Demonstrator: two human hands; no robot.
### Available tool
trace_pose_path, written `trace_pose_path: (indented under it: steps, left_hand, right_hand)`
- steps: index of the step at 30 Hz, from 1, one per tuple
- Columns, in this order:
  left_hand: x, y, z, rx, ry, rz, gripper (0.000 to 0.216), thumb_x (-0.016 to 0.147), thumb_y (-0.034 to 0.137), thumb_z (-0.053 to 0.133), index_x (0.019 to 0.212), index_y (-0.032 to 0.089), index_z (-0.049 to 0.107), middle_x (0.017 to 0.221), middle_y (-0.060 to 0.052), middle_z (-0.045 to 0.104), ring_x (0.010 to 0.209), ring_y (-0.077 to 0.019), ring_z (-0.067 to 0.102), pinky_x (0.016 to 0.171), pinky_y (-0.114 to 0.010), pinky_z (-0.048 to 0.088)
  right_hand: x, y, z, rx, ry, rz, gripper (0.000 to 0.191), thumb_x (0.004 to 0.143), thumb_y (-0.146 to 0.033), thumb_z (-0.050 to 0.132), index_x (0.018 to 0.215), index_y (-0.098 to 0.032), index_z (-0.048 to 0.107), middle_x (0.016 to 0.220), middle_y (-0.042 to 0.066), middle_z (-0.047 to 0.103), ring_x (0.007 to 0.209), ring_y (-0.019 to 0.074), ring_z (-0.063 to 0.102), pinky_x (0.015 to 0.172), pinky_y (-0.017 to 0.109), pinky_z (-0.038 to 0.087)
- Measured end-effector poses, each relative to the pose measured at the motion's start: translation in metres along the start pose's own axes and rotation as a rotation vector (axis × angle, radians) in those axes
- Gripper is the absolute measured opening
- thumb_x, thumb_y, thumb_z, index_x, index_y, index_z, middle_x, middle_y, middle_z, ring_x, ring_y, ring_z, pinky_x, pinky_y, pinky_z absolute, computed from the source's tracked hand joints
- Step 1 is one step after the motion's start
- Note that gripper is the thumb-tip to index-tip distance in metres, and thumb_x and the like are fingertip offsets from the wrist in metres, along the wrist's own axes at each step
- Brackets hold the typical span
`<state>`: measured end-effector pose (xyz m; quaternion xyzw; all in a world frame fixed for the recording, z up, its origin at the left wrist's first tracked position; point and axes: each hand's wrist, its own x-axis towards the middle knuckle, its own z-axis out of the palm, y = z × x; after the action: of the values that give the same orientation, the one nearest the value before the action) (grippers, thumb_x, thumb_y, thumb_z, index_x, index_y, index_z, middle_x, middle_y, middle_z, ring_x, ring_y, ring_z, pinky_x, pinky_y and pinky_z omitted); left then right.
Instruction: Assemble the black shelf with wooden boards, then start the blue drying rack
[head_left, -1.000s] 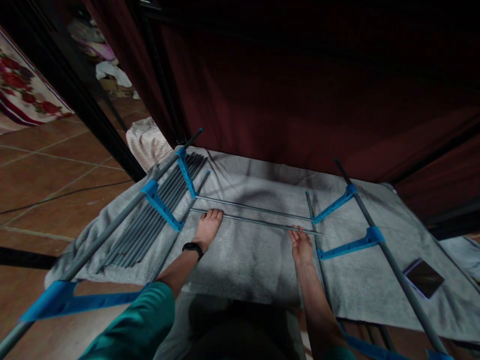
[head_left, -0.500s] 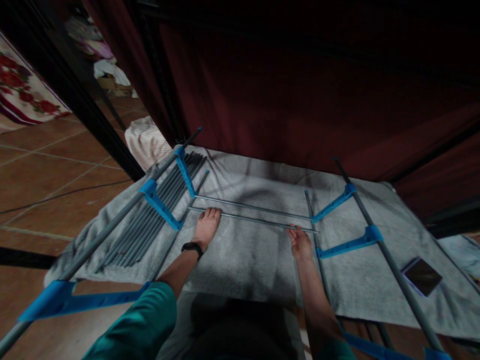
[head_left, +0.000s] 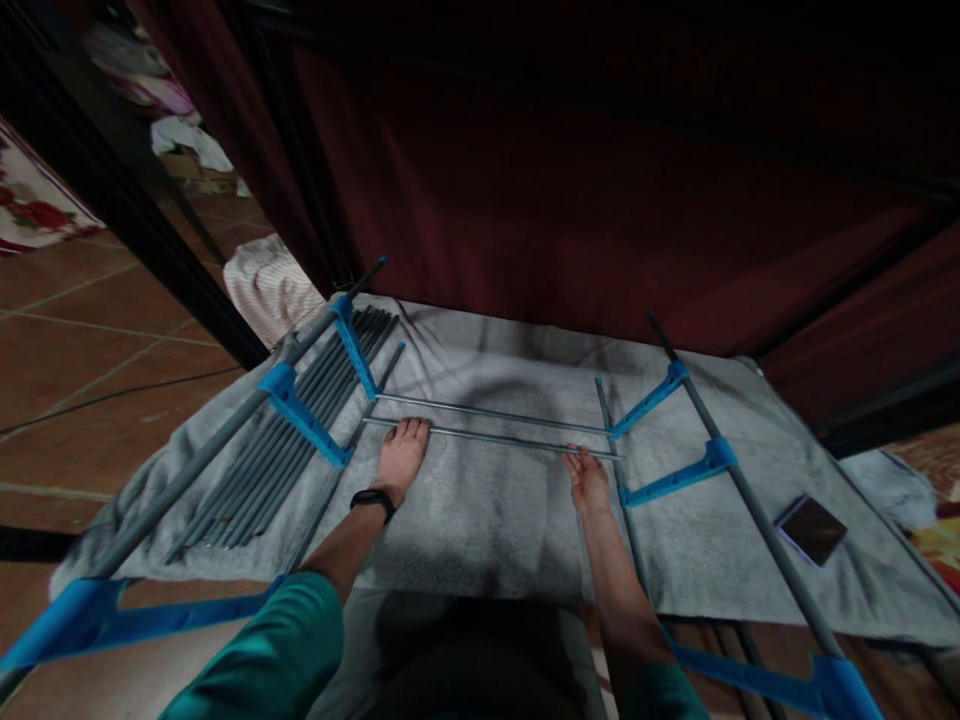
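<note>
Centrally, a thin grey metal rod (head_left: 495, 438) lying crosswise on the grey towel (head_left: 480, 520) was touched by the flat, open left hand (head_left: 400, 455) at nine o'clock and the open right hand (head_left: 589, 480) at three o'clock, neither gripping it.

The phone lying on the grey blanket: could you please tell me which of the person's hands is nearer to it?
The right hand. It rests on the thin rod mid-blanket, left of the phone; the left hand is farther off, at the rod's other end.
</note>
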<state>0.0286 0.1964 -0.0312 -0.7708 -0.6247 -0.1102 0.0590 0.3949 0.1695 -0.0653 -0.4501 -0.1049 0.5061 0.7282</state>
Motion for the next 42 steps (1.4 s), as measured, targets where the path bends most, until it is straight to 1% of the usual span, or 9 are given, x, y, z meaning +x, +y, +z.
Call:
trace_pose_path:
  steps: [3,9,15,21,29,35,42]
  left_hand:
    - [-0.0003,-0.0016,0.0011,0.027,0.009,0.022,0.039,0.095,0.013,0.034,0.125,0.015,0.058,0.121,-0.014,0.062,0.116,-0.0281,0.052,0.094,-0.04,0.046]
    - [-0.0005,-0.0034,0.0019,0.006,0.018,0.022,0.041,0.095,0.013,0.034,0.128,0.017,0.058,0.124,-0.014,0.062,0.12,-0.0274,0.051,0.097,-0.04,0.045]
    - [0.0003,-0.0042,0.002,-0.004,0.022,0.024,0.04,0.095,0.014,0.034,0.128,0.014,0.058,0.124,-0.015,0.062,0.121,-0.028,0.051,0.096,-0.04,0.045]
    - [0.0009,-0.0063,0.0049,-0.033,0.039,0.032,0.041,0.094,0.014,0.035,0.127,0.017,0.058,0.123,-0.015,0.063,0.12,-0.0271,0.052,0.097,-0.04,0.044]
    - [0.0005,-0.0058,0.0056,0.002,0.037,0.033,0.042,0.094,0.014,0.034,0.128,0.015,0.058,0.124,-0.015,0.062,0.12,-0.0285,0.051,0.096,-0.041,0.044]
    - [-0.0003,-0.0056,0.0045,0.013,0.049,0.042,0.043,0.094,0.014,0.033,0.129,0.013,0.057,0.124,-0.016,0.062,0.12,-0.0291,0.051,0.097,-0.042,0.044]
    - [-0.0001,-0.0045,0.0031,0.011,0.053,0.039,0.041,0.095,0.017,0.033,0.129,0.014,0.057,0.124,-0.015,0.062,0.12,-0.0283,0.051,0.097,-0.041,0.044]
  right_hand:
    - [-0.0008,0.0006,0.0008,0.007,0.002,-0.007,0.01,0.073,-0.011,0.065,0.073,-0.02,0.06,0.077,0.0,0.074,0.078,0.0142,0.073,0.078,0.029,0.062]
    - [-0.0017,0.0011,0.0014,0.013,-0.002,-0.012,0.009,0.073,-0.011,0.064,0.076,-0.019,0.061,0.08,0.001,0.075,0.08,0.0145,0.072,0.08,0.03,0.061]
    - [-0.0022,-0.0007,0.003,0.029,0.013,-0.001,0.011,0.071,-0.009,0.064,0.076,-0.019,0.061,0.077,0.001,0.075,0.078,0.0153,0.072,0.079,0.031,0.06]
    - [-0.0027,-0.0006,0.0038,0.045,0.013,-0.009,0.01,0.071,-0.011,0.065,0.077,-0.02,0.061,0.076,0.0,0.074,0.076,0.0142,0.072,0.08,0.031,0.059]
    - [-0.0012,0.0011,0.0024,0.033,0.002,-0.025,0.011,0.071,-0.013,0.064,0.077,-0.02,0.061,0.078,-0.001,0.075,0.076,0.0144,0.072,0.079,0.031,0.059]
    - [-0.0015,0.0023,0.0006,0.029,-0.021,-0.042,0.01,0.072,-0.014,0.065,0.078,-0.021,0.061,0.08,-0.001,0.075,0.078,0.0144,0.072,0.08,0.032,0.059]
    - [-0.0041,0.0001,0.0022,0.044,-0.026,-0.036,0.009,0.073,-0.015,0.065,0.078,-0.021,0.061,0.08,0.0,0.074,0.083,0.0153,0.072,0.081,0.031,0.059]
